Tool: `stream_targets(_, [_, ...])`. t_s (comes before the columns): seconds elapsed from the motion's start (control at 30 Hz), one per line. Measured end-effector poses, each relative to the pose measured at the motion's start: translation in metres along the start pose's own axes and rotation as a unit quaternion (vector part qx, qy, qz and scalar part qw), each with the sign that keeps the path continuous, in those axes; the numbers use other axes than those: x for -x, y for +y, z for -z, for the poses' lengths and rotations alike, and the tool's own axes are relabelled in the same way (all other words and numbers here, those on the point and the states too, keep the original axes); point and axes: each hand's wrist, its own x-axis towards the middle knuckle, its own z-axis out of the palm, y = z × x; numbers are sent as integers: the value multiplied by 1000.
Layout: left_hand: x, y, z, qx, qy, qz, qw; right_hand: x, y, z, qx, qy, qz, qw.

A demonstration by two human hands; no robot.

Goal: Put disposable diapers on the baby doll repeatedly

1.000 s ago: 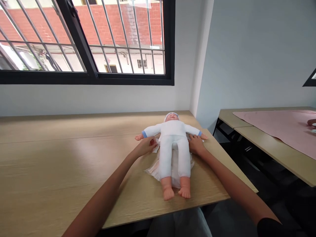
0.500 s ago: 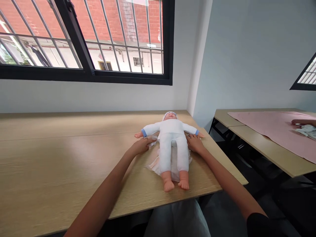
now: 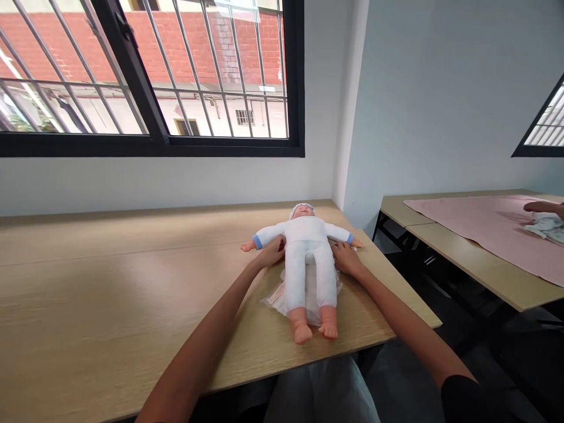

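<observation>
With its bare feet toward 6 o'clock and head at 12, a white-suited doll [image 3: 309, 234] lies face-up on the worktop [image 3: 145, 311]. White diaper-like pad [image 3: 277, 298] beneath its legs. Left hand [image 3: 274, 251], fingers curled, at the doll's 9 o'clock; right hand [image 3: 346, 257] at 3; cannot tell whether either grips. Pink cloth [image 3: 476, 223] farther off, about 2 o'clock.

Daylight comes in through the big barred window [image 3: 133, 76], and the pale wall outside [image 3: 218, 123] looks very bright. The wooden table [image 3: 132, 305] has a soft shine, but the floor [image 3: 396, 388] is dark. The doll's white suit [image 3: 305, 229] looks plain and pale. Near the edges, things look stretched and slanted.
</observation>
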Motion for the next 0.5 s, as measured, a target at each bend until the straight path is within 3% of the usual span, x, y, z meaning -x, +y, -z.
stream_targets(0.17, [3, 9, 2, 84, 4, 70, 994, 1, 5, 18, -35, 41, -3, 999])
stream_targets(0.27, [11, 20, 12, 77, 26, 79, 994, 14, 0, 37, -98, 121, 10, 988])
stream_targets(0.37, [28, 46, 19, 70, 38, 104, 991, 41, -19, 55, -220, 203, 95, 950])
stream_targets(0.5, [59, 80, 4, 50, 13, 81, 995, 76, -54, 62, -259, 167, 245, 919])
